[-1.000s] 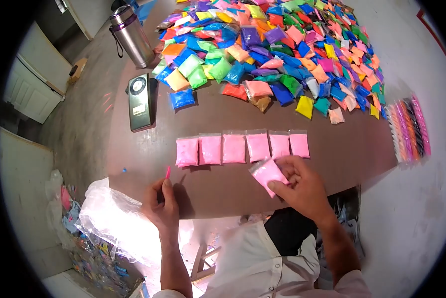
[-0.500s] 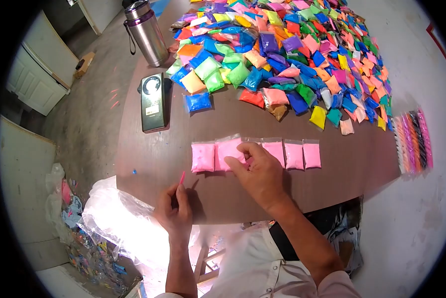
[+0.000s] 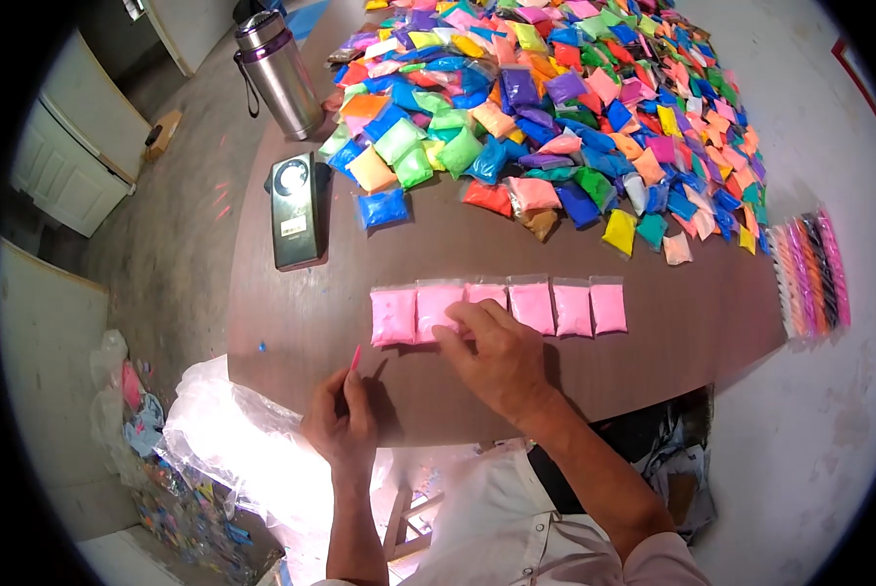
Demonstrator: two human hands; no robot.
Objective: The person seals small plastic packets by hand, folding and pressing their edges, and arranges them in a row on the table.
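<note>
Several small clear bags of pink stuff lie in a row on the brown table. My right hand (image 3: 501, 356) is over the row, its thumb and bent forefinger gripping the right side of the second pink packet (image 3: 438, 305) from the left. That hand partly covers the third pink packet (image 3: 487, 293). The leftmost pink packet (image 3: 393, 316) lies flat beside the second. Near the table's front edge, my left hand (image 3: 340, 420) is closed around a thin pink stick (image 3: 356, 357), whose tip points up.
A large heap of colourful packets (image 3: 555, 117) covers the back of the table (image 3: 292, 361). At the left stand a steel flask (image 3: 282, 83) and a dark device with a round dial (image 3: 294, 210). Bundled coloured strips (image 3: 809, 273) lie at the right edge. Clear plastic (image 3: 228, 415) hangs at front left.
My right hand has moved slightly left and down with the second packet, which now sits lower in the row. The left hand keeps the stick almost in place. The view has shifted a little.
</note>
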